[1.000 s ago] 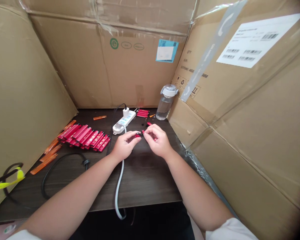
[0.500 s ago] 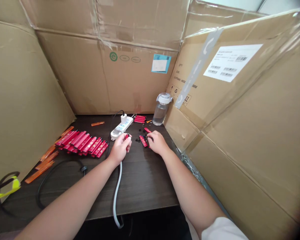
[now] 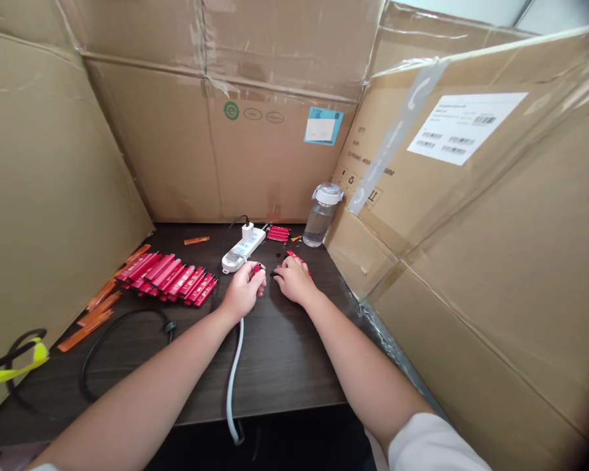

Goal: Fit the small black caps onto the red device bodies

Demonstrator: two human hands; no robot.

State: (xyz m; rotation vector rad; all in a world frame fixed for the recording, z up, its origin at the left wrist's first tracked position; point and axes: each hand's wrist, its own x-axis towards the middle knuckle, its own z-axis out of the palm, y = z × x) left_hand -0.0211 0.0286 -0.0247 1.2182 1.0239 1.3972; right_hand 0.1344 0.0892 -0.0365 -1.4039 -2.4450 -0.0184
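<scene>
My left hand (image 3: pixel 245 292) is closed around a slim red case (image 3: pixel 257 269), whose end shows above the thumb. Just to its right, my right hand (image 3: pixel 297 281) reaches low over the table, fingertips pinched at a small black piece (image 3: pixel 275 273). Partly covered by that hand, a red case (image 3: pixel 291 254) lies behind its fingers. On the left, many similar red cases with black ends and pale printing form a pile (image 3: pixel 169 277).
A white power strip (image 3: pixel 231 261) with a plugged-in adapter (image 3: pixel 248 231) lies behind my left hand. Farther back are more red cases (image 3: pixel 278 233) and a water bottle (image 3: pixel 318 219). Orange strips (image 3: pixel 85 332) and a black cable (image 3: pixel 84 373) lie left. Cardboard walls (image 3: pixel 274 170) enclose the table.
My right hand has moved left and nearer my left hand, its fingertips now over the black pieces. My left hand still holds the red case. The view has shifted slightly.
</scene>
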